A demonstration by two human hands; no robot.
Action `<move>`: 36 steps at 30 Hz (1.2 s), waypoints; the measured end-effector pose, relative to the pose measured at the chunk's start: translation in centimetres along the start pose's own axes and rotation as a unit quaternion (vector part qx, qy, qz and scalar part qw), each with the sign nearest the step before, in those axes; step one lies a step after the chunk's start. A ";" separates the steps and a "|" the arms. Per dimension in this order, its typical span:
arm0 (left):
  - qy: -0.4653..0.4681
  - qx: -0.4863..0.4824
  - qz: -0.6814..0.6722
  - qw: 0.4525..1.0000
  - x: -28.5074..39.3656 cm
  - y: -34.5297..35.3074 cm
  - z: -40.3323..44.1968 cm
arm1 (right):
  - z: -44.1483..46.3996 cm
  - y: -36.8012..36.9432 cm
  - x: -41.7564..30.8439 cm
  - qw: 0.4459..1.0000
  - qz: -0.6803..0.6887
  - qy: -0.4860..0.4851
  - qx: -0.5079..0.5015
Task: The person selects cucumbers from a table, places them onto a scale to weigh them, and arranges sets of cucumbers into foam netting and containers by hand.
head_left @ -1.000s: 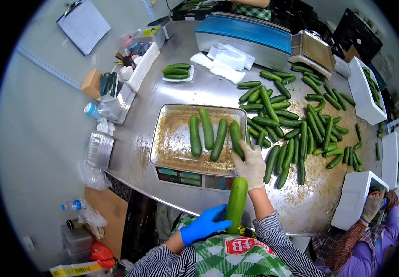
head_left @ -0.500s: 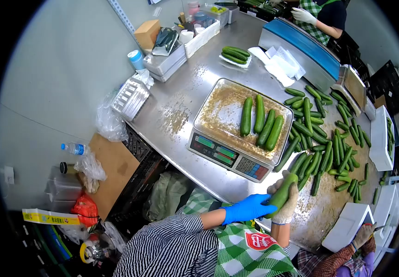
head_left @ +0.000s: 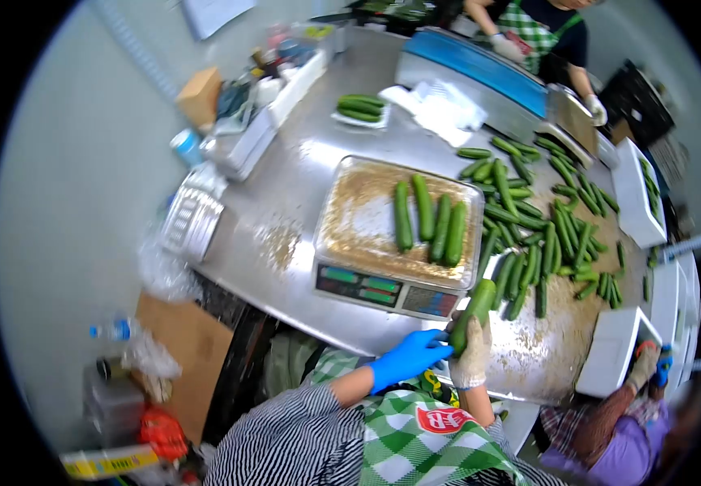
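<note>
My right hand (head_left: 472,356), in a whitish knit glove, is closed round a cucumber (head_left: 480,301) and holds it tilted in front of the scale. My left hand (head_left: 411,358), in a blue glove, has its fingers stretched out toward the cucumber's lower end; whether they touch it I cannot tell. Beyond lies the weighing scale (head_left: 359,194), with several cucumbers (head_left: 441,231) side by side on the right part of its stained metal pan. To the right, a large pile of loose cucumbers (head_left: 521,211) covers the tabletop.
On the metal table (head_left: 277,182) stand a white tray of cucumbers (head_left: 360,117), white sheets (head_left: 444,113) and a blue-topped machine (head_left: 480,69). Stacked clear trays (head_left: 192,219) are at the left. Co-workers' gloved hands show at top right and beside a white box (head_left: 610,356).
The view has shifted, so the scale and table sit further left. My left hand's fingers have drawn back toward the cucumber's lower end; my right hand still holds it.
</note>
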State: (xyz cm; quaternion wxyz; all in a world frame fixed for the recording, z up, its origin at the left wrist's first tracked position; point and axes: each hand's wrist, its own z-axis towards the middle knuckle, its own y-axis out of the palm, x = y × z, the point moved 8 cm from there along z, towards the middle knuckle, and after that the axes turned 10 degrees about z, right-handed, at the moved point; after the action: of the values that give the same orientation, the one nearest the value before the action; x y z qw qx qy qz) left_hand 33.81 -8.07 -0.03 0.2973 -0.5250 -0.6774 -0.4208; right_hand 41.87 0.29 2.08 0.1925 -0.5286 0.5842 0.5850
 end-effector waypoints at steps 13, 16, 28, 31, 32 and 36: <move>0.283 0.244 0.676 0.635 12.0 -7.8 5.2 | 12.5 -8.5 -7.8 0.736 -0.614 -0.193 0.212; 0.271 0.199 0.728 0.598 11.6 -7.4 8.6 | 9.4 -6.6 -8.0 0.760 -0.571 -0.252 0.180; 0.298 0.234 0.747 0.547 11.2 -5.7 9.9 | 5.2 -8.5 -0.4 0.816 -0.558 -0.087 0.122; 0.284 0.231 0.747 0.555 11.3 -4.9 10.5 | 10.4 -7.2 -1.5 0.802 -0.583 -0.089 0.089; 0.280 0.233 0.745 0.559 11.0 -5.1 10.8 | 12.1 -7.5 -0.3 0.791 -0.605 -0.054 0.074; 0.270 0.236 0.752 0.553 10.8 -5.0 10.9 | 13.9 -8.0 0.2 0.813 -0.559 -0.112 0.120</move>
State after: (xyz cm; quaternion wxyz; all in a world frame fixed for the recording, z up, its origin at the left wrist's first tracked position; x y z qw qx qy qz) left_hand 26.45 6.09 2.70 0.7878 -0.6159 0.0010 0.0091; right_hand 43.06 14.51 -5.33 0.6121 -0.6677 0.2283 0.3569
